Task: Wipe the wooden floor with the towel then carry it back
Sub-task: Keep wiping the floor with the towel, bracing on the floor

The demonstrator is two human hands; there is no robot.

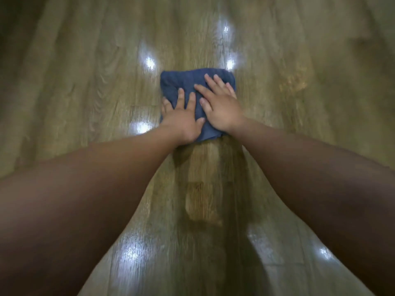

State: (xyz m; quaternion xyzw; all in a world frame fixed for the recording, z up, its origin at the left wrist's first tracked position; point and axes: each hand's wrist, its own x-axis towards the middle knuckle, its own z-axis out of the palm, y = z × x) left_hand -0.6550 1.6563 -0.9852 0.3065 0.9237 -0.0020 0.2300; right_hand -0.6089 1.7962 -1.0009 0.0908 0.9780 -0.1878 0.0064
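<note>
Most of the view is taken up by the wooden floor (85, 82), its planks running away from the person and glossy enough to throw back several bright white light spots around the towel. A darker, duller streak runs along the boards from the near edge of the towel back toward the person, between the two forearms. Both bare arms reach forward over this streak and meet at the towel.

One folded blue towel (178, 81) lies flat on the floor, roughly square, at the far end of the streak. The right hand (220, 105) rests palm-down on the towel's right half, fingers spread flat and extended, not curled around the cloth. The left hand (181, 118) presses on the towel's near left part, fingers likewise stretched out flat, with its outermost finger lying off the towel's left edge on the boards. The two hands sit just beside each other, the left thumb close under the right hand.
</note>
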